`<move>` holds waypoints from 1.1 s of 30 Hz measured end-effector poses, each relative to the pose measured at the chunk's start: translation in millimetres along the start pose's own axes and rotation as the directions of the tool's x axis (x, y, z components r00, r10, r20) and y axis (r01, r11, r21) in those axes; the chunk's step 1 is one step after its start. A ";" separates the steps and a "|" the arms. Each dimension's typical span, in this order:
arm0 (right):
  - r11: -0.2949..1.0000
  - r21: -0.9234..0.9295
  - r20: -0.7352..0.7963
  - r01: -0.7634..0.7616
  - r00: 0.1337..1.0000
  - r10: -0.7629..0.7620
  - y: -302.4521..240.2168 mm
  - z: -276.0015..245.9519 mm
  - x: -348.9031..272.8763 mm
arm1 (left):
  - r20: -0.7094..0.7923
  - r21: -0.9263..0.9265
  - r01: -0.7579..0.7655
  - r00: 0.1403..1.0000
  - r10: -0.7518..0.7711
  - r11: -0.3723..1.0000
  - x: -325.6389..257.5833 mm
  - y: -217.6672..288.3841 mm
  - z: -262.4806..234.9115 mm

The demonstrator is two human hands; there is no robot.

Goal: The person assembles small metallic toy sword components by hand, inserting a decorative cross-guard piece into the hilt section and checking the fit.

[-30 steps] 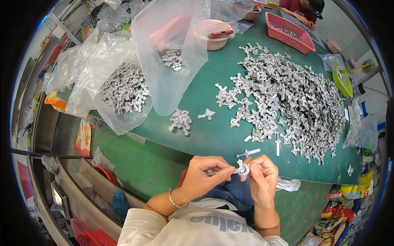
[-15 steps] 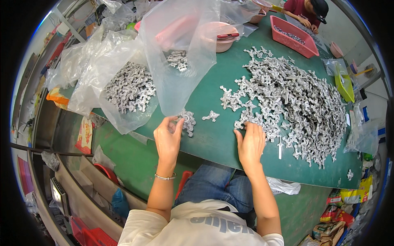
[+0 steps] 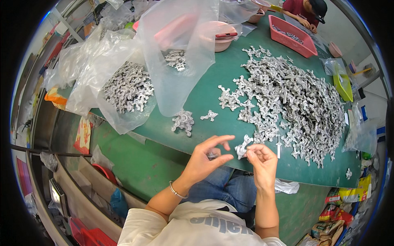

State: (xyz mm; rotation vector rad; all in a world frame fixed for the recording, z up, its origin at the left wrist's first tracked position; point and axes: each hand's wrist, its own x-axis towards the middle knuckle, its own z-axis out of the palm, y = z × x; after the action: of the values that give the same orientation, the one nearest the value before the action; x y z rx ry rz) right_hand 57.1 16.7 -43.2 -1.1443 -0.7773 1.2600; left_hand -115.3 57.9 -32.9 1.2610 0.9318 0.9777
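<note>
My right hand (image 3: 264,164) pinches a small silvery three-armed metal casting (image 3: 243,146) between thumb and fingers, above the table's near edge. Facing it from the left is my left hand (image 3: 204,159), thumb and forefinger spread toward that casting. A grey metal piece (image 3: 211,156) shows partly inside its curled fingers; most of it is hidden. Beyond my left hand lie a small heap of castings (image 3: 183,122) and a single casting (image 3: 209,115). A large pile of similar castings (image 3: 295,106) covers the right side of the green table (image 3: 197,141).
At the left, a clear plastic bag (image 3: 123,119) holds more castings. Another translucent bag (image 3: 180,86) stands beside it. Farther back are a pink bowl (image 3: 223,44), a pink bin (image 3: 293,43) and a co-worker (image 3: 305,16). A yellow-green tray (image 3: 343,88) sits at the right edge.
My left hand has left the small heap and moved right and nearer to me. My right hand has drawn back from the large pile with a casting in its fingers.
</note>
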 end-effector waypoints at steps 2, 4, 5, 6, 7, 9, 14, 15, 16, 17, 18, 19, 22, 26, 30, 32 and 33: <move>0.999 0.037 0.031 0.002 1.000 -0.003 -8.2 3.4 -10.7 | 0.140 0.027 -0.069 0.988 0.064 0.997 -1.3 4.0 3.4; 0.996 0.053 0.025 0.066 0.997 -0.067 -12.6 6.3 -17.8 | 0.186 0.068 -0.162 0.971 0.147 0.984 -3.2 5.5 5.0; 0.992 0.020 0.063 0.121 0.991 -0.122 -12.9 4.7 -19.3 | 0.177 0.024 -0.136 0.976 0.130 0.990 -5.5 4.4 6.1; 0.992 0.022 0.062 0.122 0.990 -0.123 -12.7 4.4 -21.8 | 0.168 -0.020 -0.110 0.980 0.112 0.994 -7.0 5.2 7.2; 0.985 -0.006 0.052 0.171 0.984 -0.171 -12.3 4.9 -24.8 | 0.168 -0.018 -0.111 0.979 0.112 0.994 -9.4 9.0 7.9; 0.975 -0.035 0.038 0.220 0.975 -0.219 -11.8 6.9 -28.3 | 0.169 -0.112 0.084 0.983 -0.064 0.990 -13.4 22.3 10.2; 0.969 0.017 -0.034 0.248 0.968 -0.247 -16.7 18.6 -36.4 | 0.141 -0.102 0.005 0.990 0.010 0.995 -19.9 15.9 15.1; 0.969 0.018 -0.034 0.248 0.968 -0.247 -17.5 18.5 -37.7 | 0.101 -0.081 -0.030 0.994 0.038 0.996 -20.3 14.0 15.9; 0.968 -0.013 -0.009 0.250 0.968 -0.250 -18.1 18.1 -38.9 | 0.101 -0.081 -0.030 0.994 0.038 0.996 -20.5 15.2 16.0; 0.967 -0.043 0.016 0.252 0.968 -0.252 -18.7 17.4 -39.7 | 0.090 -0.117 0.029 0.996 -0.019 0.993 -20.8 17.2 16.3; 0.967 -0.044 0.015 0.252 0.968 -0.251 -20.4 17.2 -38.9 | 0.081 -0.154 0.088 0.994 -0.076 0.984 -21.1 19.0 16.6; 0.964 0.021 -0.028 0.265 0.964 -0.264 -22.7 17.2 -37.3 | 0.082 -0.154 0.089 0.994 -0.077 0.984 -20.3 20.3 16.5; 0.964 0.059 -0.056 0.260 0.965 -0.256 -30.1 11.7 -37.4 | 0.109 0.055 -0.167 0.981 0.161 0.984 -19.4 24.9 15.5; 0.856 -0.317 0.034 0.408 0.907 -0.420 -37.8 4.8 -37.4 | 0.092 0.089 -0.239 0.969 0.231 0.967 -19.9 26.8 16.3; 0.722 -0.400 0.135 0.565 0.815 -0.563 -38.1 3.0 -37.5 | 0.082 -0.057 -0.187 0.978 0.191 0.981 -19.8 27.1 13.5; 0.691 -0.404 0.176 0.600 0.792 -0.584 -39.5 0.8 -37.7 | 0.088 -0.131 -0.148 0.983 0.160 0.980 -21.3 28.7 13.0; 0.659 -0.407 0.218 0.633 0.767 -0.603 -40.0 0.2 -37.9 | 0.097 -0.205 -0.107 0.987 0.129 0.973 -22.0 29.2 12.9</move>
State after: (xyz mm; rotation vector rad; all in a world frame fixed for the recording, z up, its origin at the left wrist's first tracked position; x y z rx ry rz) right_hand 62.3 -17.3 0.0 -1.0602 -1.4336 0.5311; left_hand -112.2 34.4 -2.1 1.1974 0.6620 1.0566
